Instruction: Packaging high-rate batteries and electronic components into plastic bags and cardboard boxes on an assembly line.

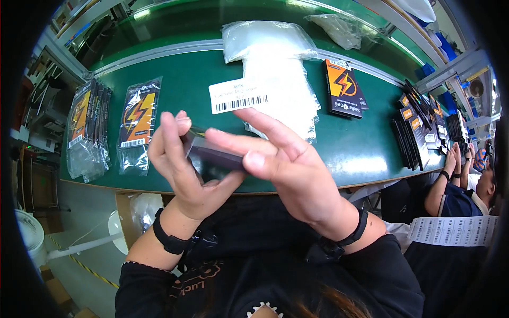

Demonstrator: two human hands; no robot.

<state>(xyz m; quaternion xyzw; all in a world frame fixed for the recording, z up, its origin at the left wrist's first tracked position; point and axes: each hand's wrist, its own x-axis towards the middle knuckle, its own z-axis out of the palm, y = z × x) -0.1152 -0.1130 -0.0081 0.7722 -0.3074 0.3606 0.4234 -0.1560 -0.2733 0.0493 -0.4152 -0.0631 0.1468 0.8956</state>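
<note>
My left hand [179, 168] is closed around a thin dark box [216, 155], held tilted above the near edge of the green table. The thumb and middle finger of my right hand [299, 164] touch the same box at its right end and top. A white barcode label [239, 97] clings to my right index fingertip, raised beyond the box and apart from it. Much of the box's face is hidden by my fingers. Further off lies a stack of clear plastic bags [278, 79].
Bagged battery boxes stand at the left [87, 124], with another bagged box [139, 114] beside them. An orange-and-black box [343, 87] lies right of the bags. Several dark boxes [411, 135] pile up at the far right, near another person's hands [453, 159]. A label sheet [450, 231] hangs lower right.
</note>
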